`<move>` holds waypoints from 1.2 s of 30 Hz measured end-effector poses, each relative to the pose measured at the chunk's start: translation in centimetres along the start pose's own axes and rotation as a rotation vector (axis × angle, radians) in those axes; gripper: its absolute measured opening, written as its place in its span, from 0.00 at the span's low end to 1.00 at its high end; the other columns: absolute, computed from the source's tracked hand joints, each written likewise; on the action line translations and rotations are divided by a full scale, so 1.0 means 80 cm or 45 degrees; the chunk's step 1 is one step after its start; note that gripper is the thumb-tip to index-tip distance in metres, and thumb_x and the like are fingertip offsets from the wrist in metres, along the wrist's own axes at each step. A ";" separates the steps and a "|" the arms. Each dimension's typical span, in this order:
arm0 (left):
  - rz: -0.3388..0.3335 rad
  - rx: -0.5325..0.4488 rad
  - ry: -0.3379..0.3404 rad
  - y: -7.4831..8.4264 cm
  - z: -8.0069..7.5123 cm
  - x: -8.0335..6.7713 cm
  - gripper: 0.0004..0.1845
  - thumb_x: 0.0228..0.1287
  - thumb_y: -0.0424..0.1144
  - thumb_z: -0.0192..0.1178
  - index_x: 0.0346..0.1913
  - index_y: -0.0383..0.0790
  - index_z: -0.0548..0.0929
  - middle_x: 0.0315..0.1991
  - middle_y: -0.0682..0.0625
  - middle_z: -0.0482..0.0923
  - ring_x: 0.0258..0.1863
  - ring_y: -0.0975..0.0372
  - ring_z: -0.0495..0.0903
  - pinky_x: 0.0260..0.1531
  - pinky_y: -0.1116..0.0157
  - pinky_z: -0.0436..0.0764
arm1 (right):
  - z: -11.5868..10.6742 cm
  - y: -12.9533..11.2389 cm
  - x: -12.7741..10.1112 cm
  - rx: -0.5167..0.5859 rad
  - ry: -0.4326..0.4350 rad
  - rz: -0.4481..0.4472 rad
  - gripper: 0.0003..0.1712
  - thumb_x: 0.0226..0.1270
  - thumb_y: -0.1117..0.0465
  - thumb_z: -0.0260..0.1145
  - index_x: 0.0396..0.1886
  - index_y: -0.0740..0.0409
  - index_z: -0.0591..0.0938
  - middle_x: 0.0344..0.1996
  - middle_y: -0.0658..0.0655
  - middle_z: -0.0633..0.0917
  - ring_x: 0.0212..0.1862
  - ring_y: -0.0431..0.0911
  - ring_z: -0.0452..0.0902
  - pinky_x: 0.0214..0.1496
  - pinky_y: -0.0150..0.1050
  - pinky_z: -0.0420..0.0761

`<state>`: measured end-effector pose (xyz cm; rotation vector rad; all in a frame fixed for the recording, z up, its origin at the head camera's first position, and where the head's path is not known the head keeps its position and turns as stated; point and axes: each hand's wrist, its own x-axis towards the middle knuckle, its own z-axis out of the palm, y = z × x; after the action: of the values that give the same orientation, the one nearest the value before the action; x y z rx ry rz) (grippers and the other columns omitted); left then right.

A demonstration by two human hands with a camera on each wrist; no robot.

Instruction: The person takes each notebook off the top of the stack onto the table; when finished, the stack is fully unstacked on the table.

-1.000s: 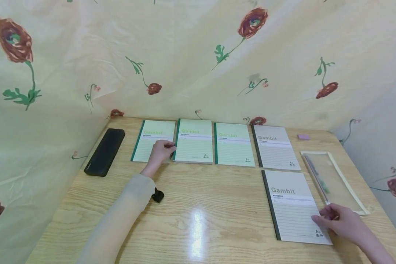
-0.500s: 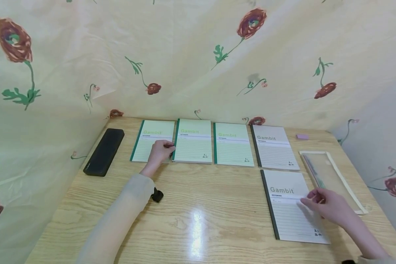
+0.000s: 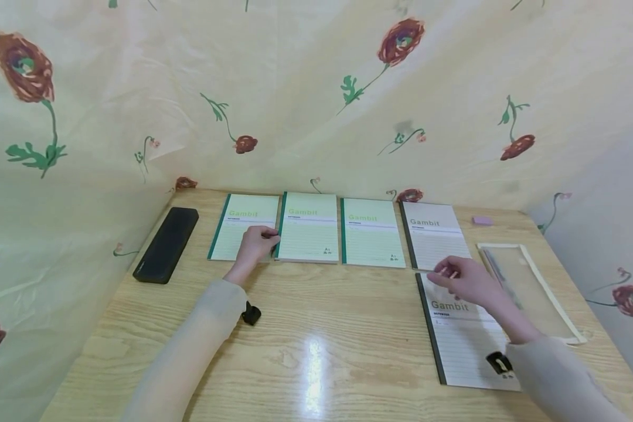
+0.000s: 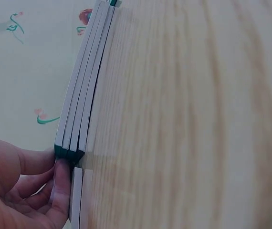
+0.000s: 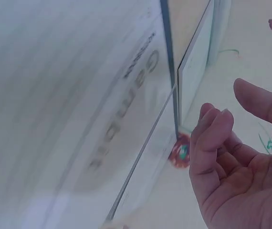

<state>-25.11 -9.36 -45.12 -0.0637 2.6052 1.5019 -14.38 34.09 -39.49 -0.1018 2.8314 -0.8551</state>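
A pale cloth with red flowers (image 3: 300, 111) hangs behind a wooden table (image 3: 348, 322). In the head view, a black case (image 3: 166, 245) lies by the table's left edge, a purple eraser (image 3: 482, 221) near the far right corner, and a clear pouch (image 3: 540, 299) along the right edge. Along the far edge is a row: left green notebook (image 3: 242, 225), green notebook pile (image 3: 308, 228), right green notebook (image 3: 374, 231) and far grey notebook (image 3: 435, 231). The near grey notebook (image 3: 469, 346) lies toward the right edge, partly covered by the right hand (image 3: 466, 281) and the right sleeve (image 3: 554, 375). One second ago this hand was at its lower right side; now it is above its top end. The left hand (image 3: 253, 243) has stayed at the pile.

In the left wrist view, thumb and forefinger touch the pile's green spines; whether they pinch it, I cannot tell.

In the right wrist view, the right hand holds nothing, its fingers loosely bent and the thumb well apart from them.
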 end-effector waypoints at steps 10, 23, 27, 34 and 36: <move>0.005 0.005 0.010 -0.002 0.001 0.001 0.13 0.72 0.35 0.60 0.53 0.31 0.84 0.48 0.39 0.82 0.48 0.50 0.80 0.49 0.56 0.79 | 0.032 -0.045 0.080 0.255 -0.063 -0.027 0.27 0.71 0.52 0.66 0.55 0.73 0.78 0.33 0.62 0.83 0.29 0.51 0.81 0.30 0.41 0.82; 0.005 -0.006 -0.001 -0.001 0.001 0.002 0.13 0.71 0.34 0.61 0.54 0.31 0.84 0.48 0.39 0.82 0.48 0.51 0.80 0.48 0.56 0.79 | 0.086 -0.108 0.163 0.393 0.020 0.048 0.31 0.71 0.46 0.65 0.59 0.67 0.78 0.43 0.63 0.83 0.34 0.49 0.82 0.37 0.39 0.83; 0.001 -0.012 -0.008 -0.001 0.001 0.002 0.14 0.71 0.35 0.61 0.54 0.31 0.84 0.48 0.39 0.82 0.48 0.51 0.80 0.49 0.56 0.79 | 0.106 -0.123 0.181 0.405 0.036 0.055 0.33 0.70 0.45 0.66 0.61 0.68 0.77 0.44 0.63 0.84 0.33 0.48 0.83 0.39 0.39 0.83; -0.015 -0.013 -0.012 -0.002 -0.001 0.004 0.13 0.71 0.35 0.60 0.54 0.31 0.83 0.48 0.39 0.82 0.48 0.51 0.79 0.49 0.56 0.79 | 0.133 -0.147 0.201 0.361 0.132 0.065 0.25 0.69 0.45 0.67 0.44 0.66 0.84 0.28 0.57 0.83 0.24 0.44 0.78 0.29 0.36 0.75; -0.015 -0.019 -0.017 -0.002 -0.001 0.004 0.13 0.71 0.34 0.60 0.54 0.31 0.84 0.48 0.39 0.82 0.47 0.51 0.79 0.48 0.57 0.79 | 0.140 -0.152 0.204 0.339 0.153 0.075 0.23 0.69 0.45 0.67 0.32 0.63 0.83 0.20 0.53 0.80 0.20 0.42 0.73 0.24 0.35 0.71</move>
<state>-25.42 -9.48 -45.29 -0.0704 2.5789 1.5124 -28.05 15.99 -44.37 0.0709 2.7794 -1.2527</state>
